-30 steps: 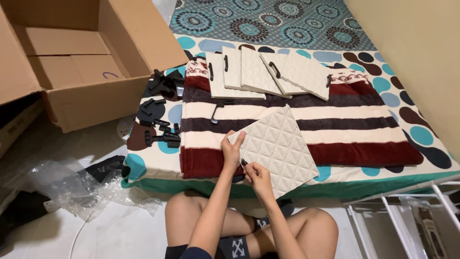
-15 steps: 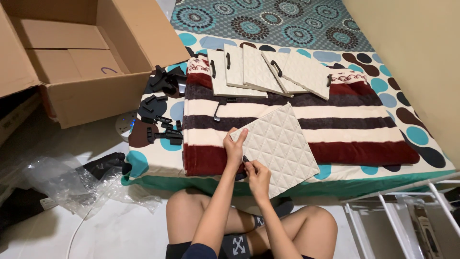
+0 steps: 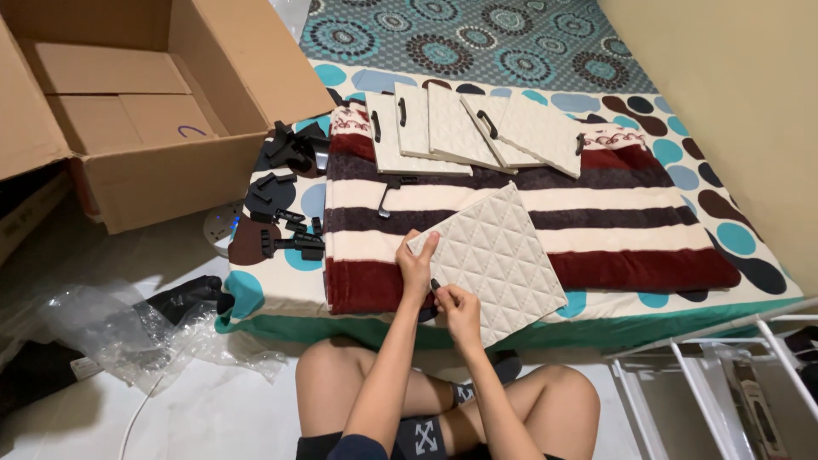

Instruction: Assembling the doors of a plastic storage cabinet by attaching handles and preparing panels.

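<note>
The person sits cross-legged on the floor at the edge of a low mattress, with a cream quilted square panel (image 3: 494,260) lying flat on a striped maroon-and-cream blanket (image 3: 596,230), turned so its corners point up, down and sideways like a diamond. The left hand (image 3: 416,266) presses on the panel's near-left corner, fingers laid over the edge and thumb underneath, clamping it in place. The right hand (image 3: 456,305) is just beside it, lower along the same near-left edge, fingertips pinched together on a small black handle piece (image 3: 435,285) held against that edge. The piece lies between the two hands, closer to the right; the edge it meets runs diagonally from the left corner down toward the person's knees.

Farther back on the blanket, five finished panels (image 3: 473,132) with black handles overlap in a row. Loose black plastic fittings (image 3: 285,196) lie to the left, near an open cardboard box (image 3: 128,102).
</note>
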